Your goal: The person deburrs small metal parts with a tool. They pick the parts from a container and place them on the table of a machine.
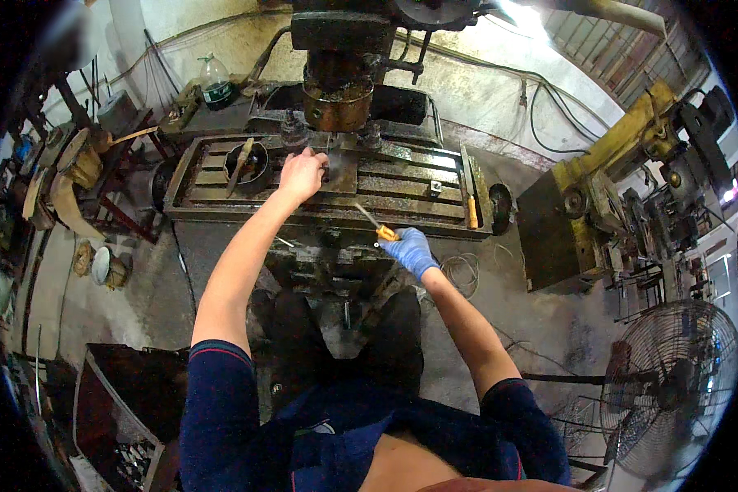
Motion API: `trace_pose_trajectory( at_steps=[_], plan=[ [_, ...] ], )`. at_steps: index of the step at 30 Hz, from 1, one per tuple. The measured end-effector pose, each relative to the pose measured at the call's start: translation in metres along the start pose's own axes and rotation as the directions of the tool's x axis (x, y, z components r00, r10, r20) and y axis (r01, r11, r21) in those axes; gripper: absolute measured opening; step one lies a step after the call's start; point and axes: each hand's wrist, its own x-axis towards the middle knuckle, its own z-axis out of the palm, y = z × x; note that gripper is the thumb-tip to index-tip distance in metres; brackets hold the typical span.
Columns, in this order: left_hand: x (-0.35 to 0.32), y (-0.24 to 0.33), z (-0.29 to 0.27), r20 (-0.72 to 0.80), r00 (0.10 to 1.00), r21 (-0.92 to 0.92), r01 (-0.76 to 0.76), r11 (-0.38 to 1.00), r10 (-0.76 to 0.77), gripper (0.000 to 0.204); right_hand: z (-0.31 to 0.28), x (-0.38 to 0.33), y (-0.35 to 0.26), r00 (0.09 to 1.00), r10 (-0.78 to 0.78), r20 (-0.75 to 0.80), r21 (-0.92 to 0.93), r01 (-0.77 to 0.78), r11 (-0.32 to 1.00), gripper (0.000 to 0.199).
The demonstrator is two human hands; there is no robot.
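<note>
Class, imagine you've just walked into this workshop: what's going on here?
A person stands at a machine with a slotted metal table. The gloved right hand holds a yellow-handled tool in front of the table. The bare left hand is below the spindle head; whatever its fingers hold is hidden. A dark bowl sits toward the table's left end.

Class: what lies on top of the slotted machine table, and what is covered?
The table bears a round pan with a stick-like tool across it, a small metal block and, near the right end, a yellow-handled tool. The left hand and pan hide what's beneath.
</note>
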Motion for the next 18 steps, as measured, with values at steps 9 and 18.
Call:
trace_pose_trajectory(
  at_steps=[9, 18],
  plan=[
    [0.024, -0.015, 0.023, -0.006, 1.000, -0.034, 0.017, 0.999, -0.017, 0.017, -0.035, -0.073, 0.016, 0.974, -0.124, -0.189, 0.179, 0.158, 0.971, 0.036],
    [0.039, -0.011, 0.046, -0.171, 0.984, -0.098, 0.041, 0.994, -0.057, 0.019, -0.086, -0.118, 0.045, 0.943, -0.006, -0.332, 0.364, 0.135, 0.922, 0.027]
  ],
)
